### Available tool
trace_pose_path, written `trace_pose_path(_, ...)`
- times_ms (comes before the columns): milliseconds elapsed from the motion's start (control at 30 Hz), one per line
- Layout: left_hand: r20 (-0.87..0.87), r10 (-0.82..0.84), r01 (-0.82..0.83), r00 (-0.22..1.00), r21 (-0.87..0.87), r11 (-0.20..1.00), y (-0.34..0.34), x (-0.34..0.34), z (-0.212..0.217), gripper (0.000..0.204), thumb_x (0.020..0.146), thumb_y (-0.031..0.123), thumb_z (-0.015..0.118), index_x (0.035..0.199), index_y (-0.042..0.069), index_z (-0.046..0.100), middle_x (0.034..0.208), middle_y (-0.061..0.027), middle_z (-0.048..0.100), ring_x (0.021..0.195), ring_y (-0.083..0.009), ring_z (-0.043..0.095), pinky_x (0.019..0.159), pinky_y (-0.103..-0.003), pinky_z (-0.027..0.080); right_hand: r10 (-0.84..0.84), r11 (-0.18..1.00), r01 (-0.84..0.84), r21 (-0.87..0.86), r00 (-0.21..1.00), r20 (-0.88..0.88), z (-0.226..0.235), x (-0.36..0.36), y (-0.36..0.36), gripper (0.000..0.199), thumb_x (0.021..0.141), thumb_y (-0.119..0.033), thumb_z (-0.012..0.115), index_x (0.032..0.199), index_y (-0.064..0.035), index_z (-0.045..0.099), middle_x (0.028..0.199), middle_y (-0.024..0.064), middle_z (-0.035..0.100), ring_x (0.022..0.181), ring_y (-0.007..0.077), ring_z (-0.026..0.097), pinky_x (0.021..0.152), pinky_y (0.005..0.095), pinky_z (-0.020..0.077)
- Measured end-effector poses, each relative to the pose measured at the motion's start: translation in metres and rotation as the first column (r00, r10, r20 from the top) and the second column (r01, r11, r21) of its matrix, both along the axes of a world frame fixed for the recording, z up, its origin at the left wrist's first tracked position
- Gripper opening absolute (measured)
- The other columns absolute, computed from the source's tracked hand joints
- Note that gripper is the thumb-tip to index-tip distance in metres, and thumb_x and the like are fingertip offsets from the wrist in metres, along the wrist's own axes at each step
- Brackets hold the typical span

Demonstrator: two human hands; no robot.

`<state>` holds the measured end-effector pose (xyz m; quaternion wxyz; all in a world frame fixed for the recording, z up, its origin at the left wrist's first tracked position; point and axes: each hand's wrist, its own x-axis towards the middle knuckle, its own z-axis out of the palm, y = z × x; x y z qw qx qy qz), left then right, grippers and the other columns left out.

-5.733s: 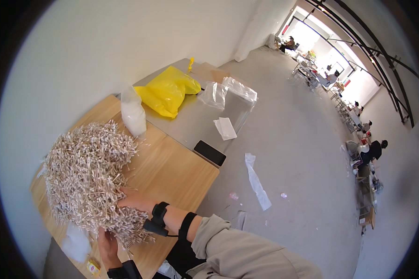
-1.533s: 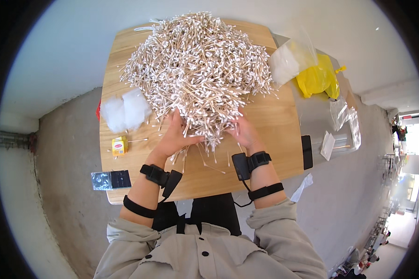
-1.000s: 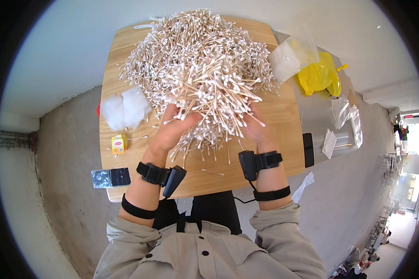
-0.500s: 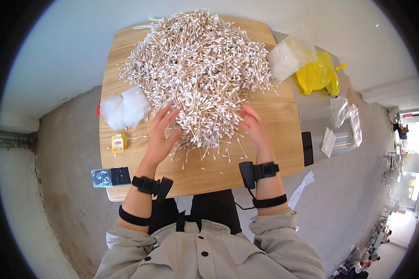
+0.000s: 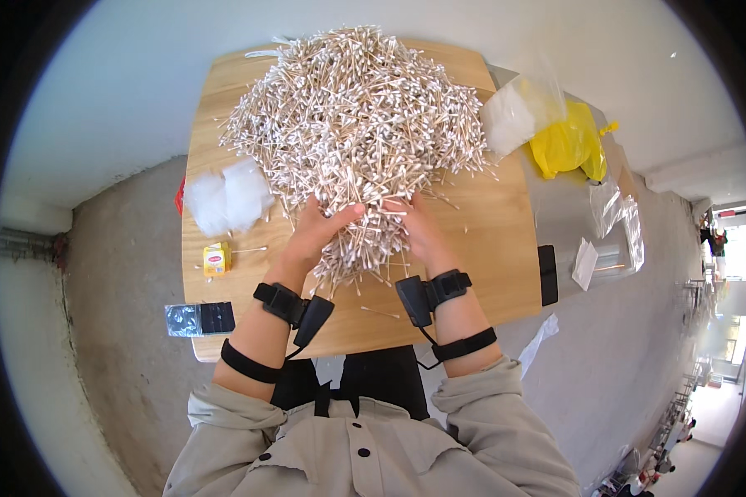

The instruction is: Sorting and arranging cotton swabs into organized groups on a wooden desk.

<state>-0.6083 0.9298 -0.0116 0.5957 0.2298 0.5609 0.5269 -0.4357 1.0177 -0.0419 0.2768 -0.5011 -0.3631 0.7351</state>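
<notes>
One massive pile of cotton swabs point(image 5: 356, 132) covers the wooden table point(image 5: 481, 248), way too many to count. Left hand point(image 5: 319, 232) and right hand point(image 5: 419, 228) both cup a bunch at its near edge, fingers curled around swabs. Two white bags point(image 5: 224, 195) sit left.

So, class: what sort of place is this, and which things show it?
Probably a bare workshop or sorting room: a wooden table heaped with cotton swabs, plastic bags beside it, a rough concrete floor, and both hands in the heap.
</notes>
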Motion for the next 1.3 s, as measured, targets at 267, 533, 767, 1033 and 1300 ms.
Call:
trace_pose_path(267,0.35,-0.005,0.016,0.937,-0.028,0.999,-0.008,-0.023,-0.006,0.067,0.08,0.031,0.075,0.132,0.003,0.043,0.126,-0.0104,0.054,0.117,-0.0238,0.051,0.099,-0.04,0.042,-0.01,0.991,0.028,0.127,0.991,-0.137,0.032,0.024,0.01,0.055,0.076,-0.005,0.072,0.124,0.0044,0.047,0.107,0.0108,0.06,0.095,0.0177,0.06,0.078,0.0284,0.051)
trace_pose_path(533,0.565,0.093,-0.126,0.82,0.019,0.992,-0.003,0.0,-0.001,0.055,0.09,0.035,0.064,0.131,0.002,0.048,0.124,-0.0114,0.058,0.114,-0.0246,0.055,0.101,-0.042,0.044,-0.167,0.979,0.197,0.055,0.923,-0.346,0.033,0.029,0.003,0.025,0.086,-0.017,0.057,0.106,-0.0027,0.057,0.098,0.005,0.059,0.087,0.0155,0.057,0.076,0.0274,0.0484)
trace_pose_path(767,0.468,0.135,-0.146,0.873,-0.012,0.989,0.003,-0.004,-0.01,0.043,0.086,0.016,0.066,0.12,-0.005,0.049,0.109,-0.0131,0.063,0.093,-0.0223,0.064,0.079,-0.034,0.056,0.063,0.968,-0.009,0.251,0.977,-0.206,0.037,0.007,-0.009,0.077,0.078,-0.011,0.077,0.136,0.006,0.028,0.119,0.0144,0.056,0.108,0.0191,0.057,0.095,0.0342,0.0469)
trace_pose_path(1033,0.504,0.163,-0.19,0.848,0.002,0.982,-0.009,-0.022,-0.007,0.027,0.086,0.014,0.059,0.106,-0.003,0.06,0.097,-0.0125,0.067,0.085,-0.0227,0.066,0.078,-0.036,0.057,-0.053,0.988,0.077,0.132,0.983,-0.174,0.037,0.036,-0.004,0.051,0.08,-0.022,0.072,0.12,0.0004,0.049,0.106,0.0108,0.062,0.09,0.0186,0.062,0.075,0.0323,0.0532)
trace_pose_path(1300,0.467,0.195,-0.227,0.862,0.012,0.974,-0.03,-0.026,-0.027,0.032,0.088,0.006,0.062,0.117,-0.004,0.054,0.103,-0.0132,0.065,0.089,-0.0225,0.066,0.076,-0.036,0.057,-0.202,0.972,0.233,0.031,0.896,-0.396,0.032,0.049,0.012,0.04,0.093,-0.035,0.057,0.119,-0.0047,0.057,0.105,0.0067,0.067,0.093,0.0169,0.065,0.08,0.0323,0.0536)
